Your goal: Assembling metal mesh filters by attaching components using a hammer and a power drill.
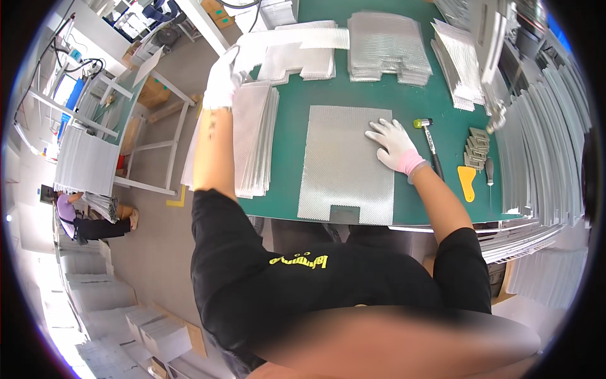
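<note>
I rest my open right hand on a mesh sheet that lopsided pressure could skew; left hand's grip unclear.

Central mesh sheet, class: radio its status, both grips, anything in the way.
Left grip at pale piece, hold unclear. Right grip spread on mesh sheet, upper right. Sheet flat, notch toward person. Hammer lies right, not touching.

At the centre of the frame, a sheet lies on the table, the right hand over its right edge. Right of it lie a mallet and a scraper; left, a sheet stack.
</note>
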